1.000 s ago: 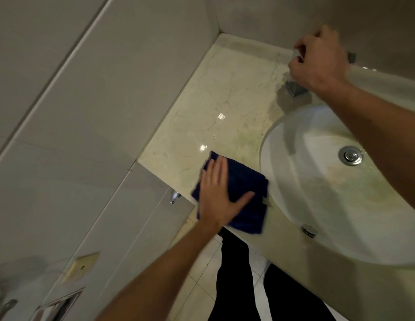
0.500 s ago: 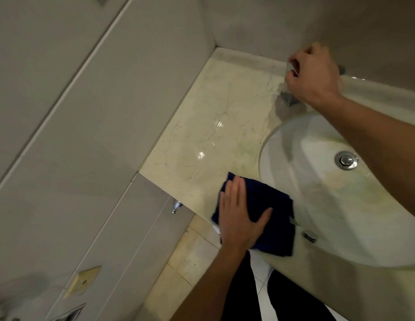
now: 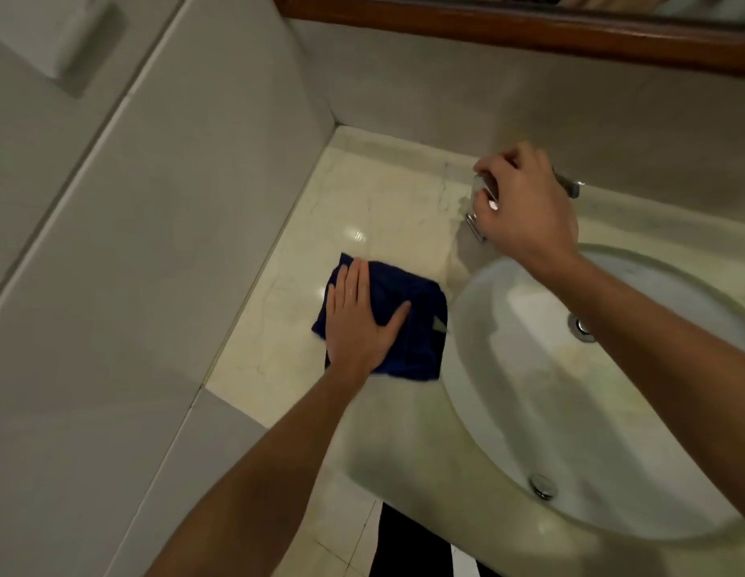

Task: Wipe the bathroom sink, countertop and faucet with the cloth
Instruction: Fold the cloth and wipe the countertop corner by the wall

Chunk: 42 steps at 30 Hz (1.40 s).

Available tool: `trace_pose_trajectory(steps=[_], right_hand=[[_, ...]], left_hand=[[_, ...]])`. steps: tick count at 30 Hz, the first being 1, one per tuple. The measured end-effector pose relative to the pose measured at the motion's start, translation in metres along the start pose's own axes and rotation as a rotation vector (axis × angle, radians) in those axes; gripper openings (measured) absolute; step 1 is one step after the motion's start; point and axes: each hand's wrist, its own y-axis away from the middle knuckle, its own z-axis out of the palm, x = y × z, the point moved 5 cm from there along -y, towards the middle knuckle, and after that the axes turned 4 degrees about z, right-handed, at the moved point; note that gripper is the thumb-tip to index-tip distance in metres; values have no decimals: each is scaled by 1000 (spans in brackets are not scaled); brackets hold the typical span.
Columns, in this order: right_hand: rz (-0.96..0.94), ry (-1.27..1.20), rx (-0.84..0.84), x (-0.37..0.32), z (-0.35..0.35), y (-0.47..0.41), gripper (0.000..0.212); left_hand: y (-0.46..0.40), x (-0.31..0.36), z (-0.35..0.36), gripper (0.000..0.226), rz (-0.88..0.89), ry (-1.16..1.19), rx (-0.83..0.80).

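A folded dark blue cloth (image 3: 412, 326) lies flat on the pale marble countertop (image 3: 375, 202), just left of the white oval sink (image 3: 529, 410). My left hand (image 3: 358, 322) presses on the cloth with straight fingers, covering its left half. My right hand (image 3: 522, 206) is at the back of the counter, its fingers curled round the chrome faucet (image 3: 568, 185). The hand hides most of the faucet; only its square base and a metal end show. The sink's drain (image 3: 581, 326) peeks out beside my right forearm.
A grey tiled wall (image 3: 154, 243) borders the countertop on the left and meets the back wall at the corner. A wooden mirror frame (image 3: 487, 27) runs along the top. A chrome overflow fitting (image 3: 541, 487) sits in the sink's near wall. Floor tiles show below the counter edge.
My left hand has slid the cloth from the counter's front edge back toward the wall. My right hand has stayed on the faucet. The camera has tilted up, bringing in the mirror frame.
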Motion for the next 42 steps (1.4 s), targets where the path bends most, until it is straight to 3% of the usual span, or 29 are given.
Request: trace_pose_trajectory(steps=[9, 12, 20, 27, 32, 36, 42], right_hand=[[9, 23, 23, 1, 2, -1, 31], [0, 39, 26, 2, 3, -2, 31], [3, 56, 30, 3, 4, -4, 31], [-4, 88, 21, 0, 2, -4, 35], [-14, 81, -2, -3, -1, -2, 37], [-16, 81, -20, -5, -3, -1, 37], [-12, 78, -37, -6, -4, 1, 38]], left_hand=[[-183, 43, 14, 88, 180, -13, 30], [-227, 53, 17, 90, 169, -27, 34], [-237, 54, 23, 95, 166, -42, 57], [-164, 32, 16, 93, 230, -33, -13], [-76, 12, 6, 77, 256, -28, -45], [10, -11, 2, 74, 209, -89, -100], [145, -16, 2, 85, 85, -98, -174]])
